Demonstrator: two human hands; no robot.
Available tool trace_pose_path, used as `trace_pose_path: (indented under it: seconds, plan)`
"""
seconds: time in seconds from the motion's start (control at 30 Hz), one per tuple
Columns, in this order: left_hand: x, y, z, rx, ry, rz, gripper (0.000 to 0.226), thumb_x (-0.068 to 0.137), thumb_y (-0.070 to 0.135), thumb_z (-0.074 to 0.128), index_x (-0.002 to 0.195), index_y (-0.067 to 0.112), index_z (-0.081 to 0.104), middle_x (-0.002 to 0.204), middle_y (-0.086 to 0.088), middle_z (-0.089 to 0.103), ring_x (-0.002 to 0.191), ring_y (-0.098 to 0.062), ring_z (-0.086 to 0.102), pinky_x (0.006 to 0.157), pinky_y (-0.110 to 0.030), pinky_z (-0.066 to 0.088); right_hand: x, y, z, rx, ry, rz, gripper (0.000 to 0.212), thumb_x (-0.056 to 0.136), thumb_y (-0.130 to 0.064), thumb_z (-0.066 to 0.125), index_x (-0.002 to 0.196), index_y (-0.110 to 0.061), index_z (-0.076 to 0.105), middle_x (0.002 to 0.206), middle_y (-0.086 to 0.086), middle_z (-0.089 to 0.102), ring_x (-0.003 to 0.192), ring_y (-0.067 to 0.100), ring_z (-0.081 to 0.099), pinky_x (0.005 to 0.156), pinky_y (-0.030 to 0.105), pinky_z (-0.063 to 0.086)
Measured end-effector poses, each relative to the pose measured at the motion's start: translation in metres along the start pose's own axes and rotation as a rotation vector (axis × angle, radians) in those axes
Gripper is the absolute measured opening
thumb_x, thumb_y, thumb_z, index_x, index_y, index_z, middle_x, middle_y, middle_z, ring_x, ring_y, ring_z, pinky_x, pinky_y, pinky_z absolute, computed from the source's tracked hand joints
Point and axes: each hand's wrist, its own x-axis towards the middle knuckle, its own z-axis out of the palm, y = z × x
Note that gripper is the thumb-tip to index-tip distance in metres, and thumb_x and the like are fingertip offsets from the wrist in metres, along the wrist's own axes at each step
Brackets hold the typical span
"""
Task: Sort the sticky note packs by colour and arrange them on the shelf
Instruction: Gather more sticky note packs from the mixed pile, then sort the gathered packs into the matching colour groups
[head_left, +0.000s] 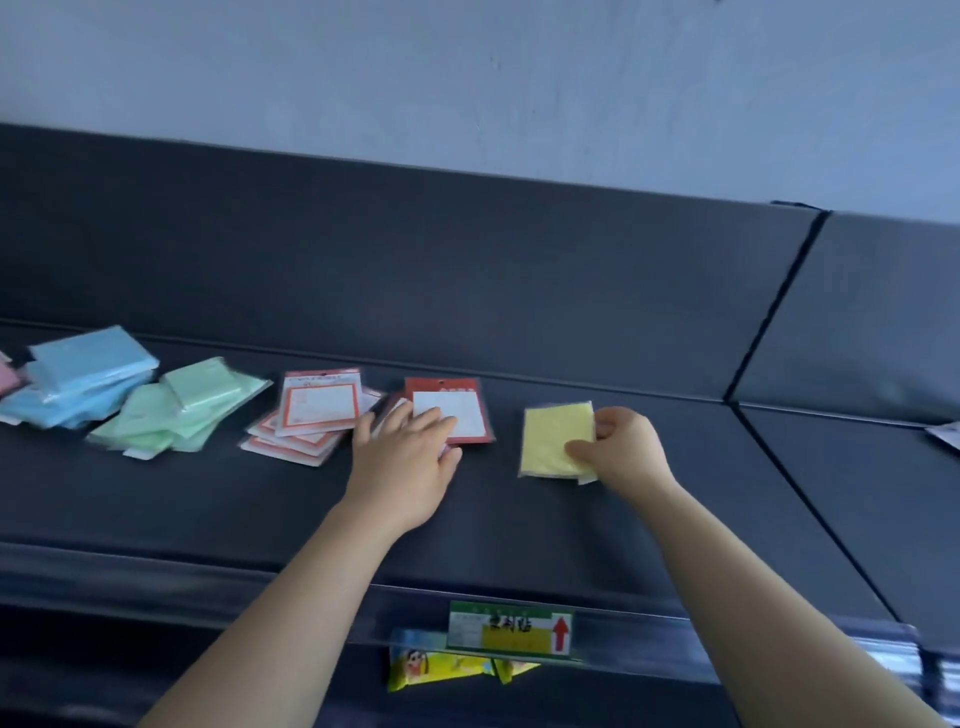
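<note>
Sticky note packs lie in piles along the dark shelf (519, 519). From left: a pink pack (6, 376) at the edge, blue packs (83, 374), green packs (182, 405), white packs with orange borders (311, 415), a red-backed pack (457, 410), and a yellow pack (553, 439). My left hand (402, 462) rests flat with straight fingers on the red-backed pack's left side. My right hand (623, 449) pinches the yellow pack's right edge, and the pack lies on the shelf.
A green price label (511, 629) with a red arrow sits on the shelf's front rail. Yellow cartoon packets (436, 662) hang below it. A seam (769, 332) divides off the right shelf section, where a white item (945, 434) shows at the edge.
</note>
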Motion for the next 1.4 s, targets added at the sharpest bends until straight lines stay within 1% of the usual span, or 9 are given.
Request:
trace_pose_path:
  seconds: [0.1, 0.23, 0.4, 0.53, 0.67, 0.83, 1.1, 1.27, 1.4]
  plan:
    - [-0.005, 0.000, 0.001, 0.010, 0.036, -0.038, 0.041, 0.101, 0.045, 0.031, 0.140, 0.034, 0.042, 0.153, 0.016, 0.033, 0.147, -0.014, 0.015, 0.114, -0.044, 0.008, 0.002, 0.008, 0.001, -0.087, -0.035, -0.066, 0.035, 0.078, -0.014, 0.070, 0.111, -0.012, 0.059, 0.099, 0.001, 0.065, 0.084, 0.018, 0.060, 0.056, 0.021, 0.042]
    - [-0.006, 0.002, -0.002, 0.033, 0.089, -0.075, 0.035, 0.100, 0.041, 0.035, 0.125, 0.028, 0.056, 0.141, 0.013, 0.050, 0.140, -0.016, 0.028, 0.110, -0.041, 0.015, 0.002, 0.011, 0.001, -0.199, -0.032, -0.113, 0.033, 0.079, -0.026, 0.070, 0.108, -0.014, 0.059, 0.100, 0.001, 0.058, 0.096, 0.023, 0.055, 0.068, 0.029, 0.044]
    - [0.010, 0.023, -0.006, -0.111, 0.232, -0.022, 0.031, 0.095, 0.029, 0.045, 0.100, 0.014, 0.071, 0.104, 0.000, 0.070, 0.100, -0.026, 0.060, 0.085, -0.035, 0.039, -0.007, 0.016, -0.013, -0.311, 0.027, -0.187, 0.044, 0.091, -0.035, 0.059, 0.129, -0.014, 0.053, 0.129, 0.001, 0.052, 0.119, 0.023, 0.047, 0.084, 0.030, 0.041]
    - [0.021, 0.064, -0.010, -0.379, 0.192, 0.055, 0.022, 0.095, 0.022, 0.051, 0.102, 0.018, 0.072, 0.099, 0.003, 0.068, 0.094, -0.020, 0.059, 0.075, -0.028, 0.043, -0.021, 0.022, -0.041, -0.347, 0.112, -0.193, 0.050, 0.097, -0.040, 0.050, 0.140, -0.015, 0.045, 0.143, -0.001, 0.047, 0.123, 0.019, 0.048, 0.094, 0.030, 0.040]
    - [0.033, 0.112, -0.011, -0.458, 0.151, 0.137, 0.023, 0.096, 0.026, 0.049, 0.102, 0.021, 0.071, 0.103, 0.007, 0.064, 0.097, -0.016, 0.057, 0.079, -0.030, 0.044, -0.031, 0.039, -0.081, -0.417, 0.225, -0.180, 0.049, 0.098, -0.041, 0.046, 0.140, -0.017, 0.046, 0.142, -0.003, 0.049, 0.129, 0.017, 0.045, 0.097, 0.029, 0.038]
    - [0.036, 0.170, -0.004, -0.497, 0.094, 0.253, 0.021, 0.095, 0.028, 0.051, 0.095, 0.020, 0.070, 0.086, 0.007, 0.061, 0.084, -0.015, 0.056, 0.075, -0.033, 0.048, -0.039, 0.071, -0.135, -0.491, 0.326, -0.121, 0.045, 0.098, -0.039, 0.047, 0.137, -0.017, 0.048, 0.136, -0.002, 0.053, 0.123, 0.019, 0.049, 0.092, 0.030, 0.041]
    - [0.041, 0.298, 0.021, -0.547, 0.047, 0.359, 0.024, 0.096, 0.030, 0.050, 0.105, 0.019, 0.069, 0.091, 0.004, 0.063, 0.087, -0.015, 0.058, 0.079, -0.032, 0.049, -0.029, 0.152, -0.241, -0.524, 0.406, -0.034, 0.044, 0.096, -0.036, 0.050, 0.136, -0.017, 0.050, 0.137, 0.001, 0.054, 0.125, 0.022, 0.049, 0.096, 0.031, 0.039]
    - [0.041, 0.395, 0.045, -0.546, -0.017, 0.349, 0.025, 0.095, 0.033, 0.051, 0.108, 0.018, 0.067, 0.097, 0.004, 0.063, 0.088, -0.016, 0.059, 0.078, -0.029, 0.049, -0.018, 0.212, -0.325, -0.574, 0.372, 0.036, 0.043, 0.095, -0.029, 0.053, 0.134, -0.012, 0.052, 0.136, 0.008, 0.055, 0.124, 0.026, 0.049, 0.095, 0.033, 0.039]
    - [0.044, 0.463, 0.063, -0.503, -0.076, 0.325, 0.028, 0.096, 0.033, 0.051, 0.113, 0.017, 0.065, 0.103, 0.003, 0.064, 0.094, -0.017, 0.058, 0.077, -0.028, 0.047, -0.008, 0.259, -0.387, -0.685, 0.282, 0.083, 0.057, 0.091, -0.031, 0.057, 0.143, -0.014, 0.040, 0.143, 0.006, 0.047, 0.130, 0.026, 0.043, 0.101, 0.033, 0.035]
